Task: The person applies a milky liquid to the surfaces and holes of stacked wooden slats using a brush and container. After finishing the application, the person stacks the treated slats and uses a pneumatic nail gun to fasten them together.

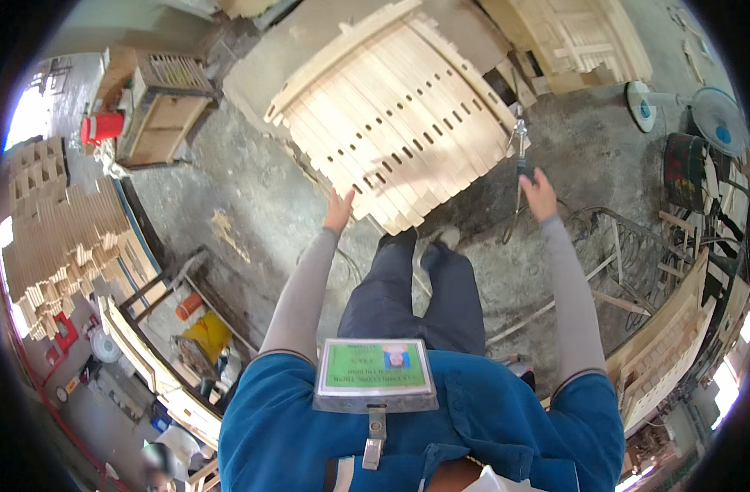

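Note:
A row of pale wooden slats [408,123] with dark slots and round holes lies side by side in front of me, with a longer strip [342,57] across the far left edge. My left hand [339,211] is at the near left corner of the slats, thumb and fingers apart; whether it touches the wood I cannot tell. At the right corner hangs a silver metal tool [521,139] with a hose below it; its exact kind is too small to make out. My right hand [540,198] is open just beside its lower end, holding nothing.
Stacked wooden pieces [63,238] stand at the left, near a wooden crate [166,123] and a red jug [104,127]. More wooden panels [580,37] lie at the far right. A fan [715,119] and coiled hoses [604,238] are at the right.

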Motion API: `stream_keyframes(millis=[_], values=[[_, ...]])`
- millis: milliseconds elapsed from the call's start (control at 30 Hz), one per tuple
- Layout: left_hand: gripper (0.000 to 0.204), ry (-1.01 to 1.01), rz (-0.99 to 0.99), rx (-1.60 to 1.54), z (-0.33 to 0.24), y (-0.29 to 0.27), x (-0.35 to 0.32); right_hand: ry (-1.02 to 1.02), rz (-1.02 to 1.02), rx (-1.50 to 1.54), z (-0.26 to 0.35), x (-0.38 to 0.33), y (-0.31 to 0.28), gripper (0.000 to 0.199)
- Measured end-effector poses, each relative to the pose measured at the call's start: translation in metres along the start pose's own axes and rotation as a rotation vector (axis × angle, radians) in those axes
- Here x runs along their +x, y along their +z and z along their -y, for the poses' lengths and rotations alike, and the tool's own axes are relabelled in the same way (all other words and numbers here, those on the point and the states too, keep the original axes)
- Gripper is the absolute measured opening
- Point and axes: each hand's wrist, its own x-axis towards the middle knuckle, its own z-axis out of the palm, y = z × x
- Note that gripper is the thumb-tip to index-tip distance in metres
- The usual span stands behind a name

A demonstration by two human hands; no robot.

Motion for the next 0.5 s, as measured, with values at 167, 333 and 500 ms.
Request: stream_keyframes(millis=[167,333,500], values=[[0.09,-0.066,-0.203,-0.116,0.005,0.024,0.062,0.037,-0.089,-0.23,-0.028,0.098,0.053,0.068],[0.088,0.292,-0.498,0.239,-0.018,0.015,0.128,0.092,-0.042,-0.305,-0.045,0.136,0.087,0.064],[0.088,0.46,-0.605,0.863,-0.084,-0.026,0.224,0.09,-0.189,-0.075,-0.076,0.127,0.091,0.059]])
